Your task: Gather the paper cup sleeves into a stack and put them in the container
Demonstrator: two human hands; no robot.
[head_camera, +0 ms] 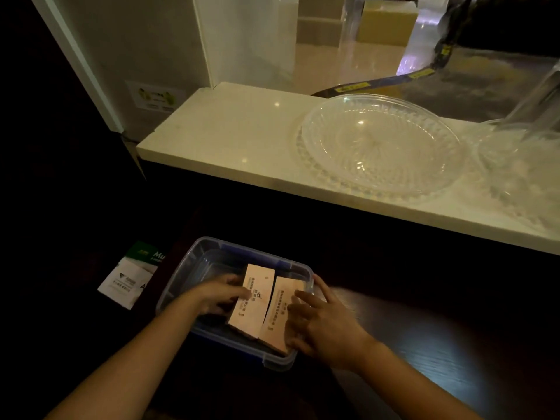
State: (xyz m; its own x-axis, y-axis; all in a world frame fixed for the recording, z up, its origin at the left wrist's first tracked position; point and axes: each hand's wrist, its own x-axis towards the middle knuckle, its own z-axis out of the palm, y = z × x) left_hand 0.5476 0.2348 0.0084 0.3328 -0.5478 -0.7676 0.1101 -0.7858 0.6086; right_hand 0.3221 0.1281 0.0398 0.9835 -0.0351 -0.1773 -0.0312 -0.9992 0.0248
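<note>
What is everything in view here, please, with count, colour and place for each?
cup sleeve stacks: two, pale pink-tan with print, side by side in the container
container: one, clear with blue rim, on the dark surface
glass plate: one, clear, on the ledge
ledge: one, white stone, behind the container
paper pack: one, white and green, left of the container
strap: one, dark with yellow labels, beyond the ledge
left hand: on the left stack
right hand: on the right stack
</note>
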